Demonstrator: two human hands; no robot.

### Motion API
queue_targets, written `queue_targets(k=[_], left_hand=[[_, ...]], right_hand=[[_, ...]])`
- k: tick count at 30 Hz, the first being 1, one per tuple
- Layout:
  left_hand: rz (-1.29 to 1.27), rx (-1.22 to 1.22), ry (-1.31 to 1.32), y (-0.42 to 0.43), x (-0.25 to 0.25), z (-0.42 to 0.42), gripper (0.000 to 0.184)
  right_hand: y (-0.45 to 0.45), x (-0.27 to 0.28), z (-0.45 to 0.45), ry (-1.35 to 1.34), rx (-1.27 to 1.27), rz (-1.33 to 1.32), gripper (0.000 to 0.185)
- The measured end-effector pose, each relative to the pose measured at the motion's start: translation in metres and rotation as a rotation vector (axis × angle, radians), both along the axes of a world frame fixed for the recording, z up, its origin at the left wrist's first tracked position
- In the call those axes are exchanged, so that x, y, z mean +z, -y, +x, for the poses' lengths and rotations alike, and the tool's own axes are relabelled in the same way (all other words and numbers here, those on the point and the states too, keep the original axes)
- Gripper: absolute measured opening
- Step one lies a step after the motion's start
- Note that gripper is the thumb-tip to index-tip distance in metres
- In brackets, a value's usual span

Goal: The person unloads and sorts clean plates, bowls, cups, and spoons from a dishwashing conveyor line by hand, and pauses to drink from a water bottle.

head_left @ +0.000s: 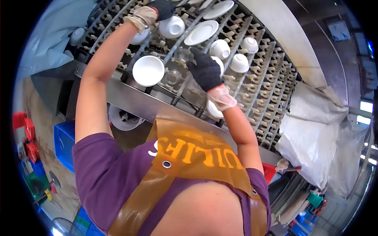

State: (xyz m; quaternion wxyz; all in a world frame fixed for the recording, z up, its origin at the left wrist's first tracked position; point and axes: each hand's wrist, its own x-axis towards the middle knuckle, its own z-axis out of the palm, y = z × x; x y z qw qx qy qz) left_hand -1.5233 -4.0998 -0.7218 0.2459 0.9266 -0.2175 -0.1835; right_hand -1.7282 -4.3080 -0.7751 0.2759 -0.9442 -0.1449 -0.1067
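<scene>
My left hand [161, 9], in a dark glove over a clear one, is at the top edge above the pegged rack, near a white bowl [172, 27]; its fingers are hard to make out. Lower right, my right hand [204, 70], gloved the same way, has its fingers apart beside a clear glass [182, 54]. A large white bowl [148, 70] and another clear glass [172, 76] lie near the rack's front edge. White plates [201, 32] lean between the pegs. To their right are small white bowls [219, 49]. My right hand partly hides one white dish.
The rack [271, 78] has a metal front ledge [130, 98]. Below it is a white bucket [125, 118], with a blue crate [64, 145] to the left. Plastic sheets hang at the left [55, 31] and right [307, 129].
</scene>
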Motion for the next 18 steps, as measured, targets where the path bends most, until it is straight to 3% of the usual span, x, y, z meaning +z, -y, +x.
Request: queue_targets(k=[2,4,5,7,9,11,13,14,15,16,18], left_hand=[[0.164,-0.028,0.03,0.003,0.022,-0.018,0.031],[0.283,-0.125,-0.02,-0.008,0.049,-0.048,0.031],[0.312,-0.182,-0.05,-0.015,0.06,-0.067,0.032],[0.12,-0.427,0.115,-0.057,0.045,-0.099,0.036],[-0.13,-0.599,0.277,-0.074,0.045,-0.15,0.04],[0.039,-0.537,0.242,-0.074,0.047,-0.192,0.04],[0.169,-0.418,0.411,-0.079,0.024,-0.218,0.039],[0.403,-0.216,0.267,-0.069,0.016,-0.224,0.037],[0.403,-0.213,0.276,-0.07,0.015,-0.226,0.037],[0.302,-0.236,0.355,-0.073,0.015,-0.227,0.035],[0.01,-0.342,0.56,-0.08,0.006,-0.226,0.033]], right_hand=[[-0.013,-0.023,0.026,-0.103,-0.023,-0.042,0.036],[-0.017,-0.044,0.038,-0.222,0.032,0.107,0.032],[-0.016,-0.05,0.04,-0.096,0.028,0.167,0.027],[-0.008,-0.038,0.038,-0.072,0.02,0.292,0.024],[0.0,-0.037,0.042,-0.126,0.033,0.699,0.025],[-0.001,0.001,0.038,-0.586,-0.059,0.964,0.026],[-0.003,-0.011,0.044,-0.853,0.018,1.163,0.031],[-0.003,-0.017,0.04,-0.815,-0.015,1.012,0.032],[-0.004,-0.02,0.036,-0.772,-0.043,0.861,0.033],[-0.005,-0.029,0.031,-0.326,0.032,0.488,0.037],[0.0,-0.01,0.011,-0.282,0.098,0.509,0.041]])
